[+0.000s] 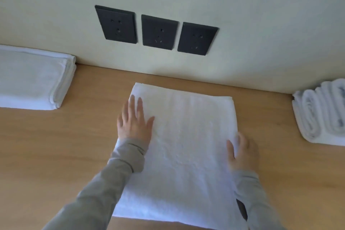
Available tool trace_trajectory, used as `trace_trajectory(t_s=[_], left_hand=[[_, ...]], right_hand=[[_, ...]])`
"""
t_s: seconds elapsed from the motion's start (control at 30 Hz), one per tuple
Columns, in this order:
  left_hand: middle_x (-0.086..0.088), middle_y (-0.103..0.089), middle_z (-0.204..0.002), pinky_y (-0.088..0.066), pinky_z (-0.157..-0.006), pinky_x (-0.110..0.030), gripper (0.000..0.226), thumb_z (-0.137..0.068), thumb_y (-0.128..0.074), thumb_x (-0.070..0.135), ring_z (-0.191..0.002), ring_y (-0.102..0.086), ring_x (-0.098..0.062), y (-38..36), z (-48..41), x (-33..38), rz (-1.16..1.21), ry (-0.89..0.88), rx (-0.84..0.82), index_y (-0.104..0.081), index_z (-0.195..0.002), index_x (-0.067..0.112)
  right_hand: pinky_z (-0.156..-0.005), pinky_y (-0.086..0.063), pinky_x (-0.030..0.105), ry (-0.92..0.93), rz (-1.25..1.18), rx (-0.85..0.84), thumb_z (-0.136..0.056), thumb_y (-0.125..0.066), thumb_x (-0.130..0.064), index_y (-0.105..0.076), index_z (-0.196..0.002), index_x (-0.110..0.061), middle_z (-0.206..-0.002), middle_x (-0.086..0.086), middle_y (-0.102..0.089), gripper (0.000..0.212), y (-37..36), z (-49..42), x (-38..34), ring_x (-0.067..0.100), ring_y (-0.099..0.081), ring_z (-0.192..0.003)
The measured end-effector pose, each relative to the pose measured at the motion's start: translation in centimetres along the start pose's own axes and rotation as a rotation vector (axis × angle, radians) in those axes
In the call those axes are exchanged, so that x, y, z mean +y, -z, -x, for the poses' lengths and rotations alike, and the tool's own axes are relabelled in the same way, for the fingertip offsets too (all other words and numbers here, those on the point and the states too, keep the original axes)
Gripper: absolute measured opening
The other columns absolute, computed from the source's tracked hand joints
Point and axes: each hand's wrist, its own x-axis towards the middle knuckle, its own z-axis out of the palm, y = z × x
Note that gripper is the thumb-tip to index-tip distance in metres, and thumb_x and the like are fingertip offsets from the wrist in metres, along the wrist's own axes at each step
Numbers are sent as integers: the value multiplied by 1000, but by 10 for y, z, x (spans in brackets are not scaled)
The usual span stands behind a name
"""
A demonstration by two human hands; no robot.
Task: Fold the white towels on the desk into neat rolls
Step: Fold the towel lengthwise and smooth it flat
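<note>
**Squaring the folded towel before we roll it**

We have one white towel (186, 136) lying flat in the middle of the desk (56, 145). It is folded into a long panel that runs from the desk's near edge toward the wall. Our left hand (134, 123) lies flat on its left edge, fingers straight and spread, pressing the cloth down. Our right hand (242, 153) holds the right edge, thumb on top, fingertips partly hidden in the fold.

We judge this to be the smoothing and squaring step; no roll is started yet. A folded stack (35, 78) sits at far left against the wall and finished rolls (321, 112) lie at far right, so the task looks partway through. The next move calls for even edges. After that comes a tight, straight first turn from one short end, with equal pressure from both hands so the roll does not cone.
</note>
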Motion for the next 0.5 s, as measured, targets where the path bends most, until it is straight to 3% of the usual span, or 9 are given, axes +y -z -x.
trace_trajectory(t_s=[0.03, 0.1, 0.13, 0.2, 0.27, 0.33, 0.4, 0.5], left_hand=[[-2, 0, -159, -6, -116, -40, 68, -94, -24, 53, -146, -3, -24, -6, 17, 10, -29, -136, -33, -4, -150, 21], [-1, -3, -158, 0, -118, -41, 68, -91, -14, 57, -146, -4, -23, -15, 44, 22, -66, -317, -136, -9, -149, 21], [-2, -10, -156, -2, -118, -42, 68, -90, -14, 56, -144, -10, -24, -17, 51, 21, -84, -356, -160, -16, -148, 21], [-1, -16, -155, -6, -117, -41, 68, -90, -13, 57, -143, -14, -22, -15, 53, 1, -122, -372, -158, -21, -147, 23], [4, -8, -157, -4, -117, -37, 70, -90, -4, 61, -145, -5, -15, -12, 49, -32, -134, -334, -134, -11, -149, 25], [7, 2, -158, -1, -118, -36, 76, -86, 5, 66, -145, 6, -10, -9, 46, -53, -96, -271, -169, 0, -149, 25], [6, 8, -157, 3, -118, -35, 83, -81, 11, 70, -143, 13, -8, -6, 45, -55, -82, -227, -203, 7, -148, 22], [3, 9, -156, 6, -118, -36, 90, -77, 18, 72, -143, 14, -13, -1, 35, -35, -70, -207, -180, 4, -148, 18]], right_hand=[[-99, -37, 53, 135, 7, -40, -89, -56, -20, -51, -127, 4, -130, 27, -51, 45, -7, 2, -18, 45, -45, -123], [-115, -10, 46, 397, 51, -242, -96, -44, -26, -32, -144, -12, -154, 6, -23, 51, -26, 9, -53, 25, -10, -144], [-116, 2, 40, 492, 85, -313, -97, -36, -32, -22, -147, -18, -156, -2, -10, 53, -37, 12, -62, 18, 3, -144], [-115, 9, 38, 567, 182, -328, -97, -21, -43, -11, -148, -23, -155, -8, 2, 56, -48, 9, -57, 14, 7, -144], [-116, 9, 37, 500, 231, -297, -92, -8, -48, -3, -148, -23, -154, -11, 7, 61, -45, 1, -32, 11, 7, -144], [-117, 6, 34, 400, 210, -245, -91, -6, -46, -6, -148, -18, -154, -8, 2, 63, -39, -5, -4, 9, 3, -144], [-117, 2, 33, 309, 201, -241, -92, -9, -44, -10, -148, -15, -156, -5, -3, 63, -33, -11, 9, 8, 3, -143], [-117, 0, 39, 221, 125, -194, -95, -24, -37, -14, -147, -6, -157, 6, -8, 61, -29, -27, -2, 17, 2, -144]])
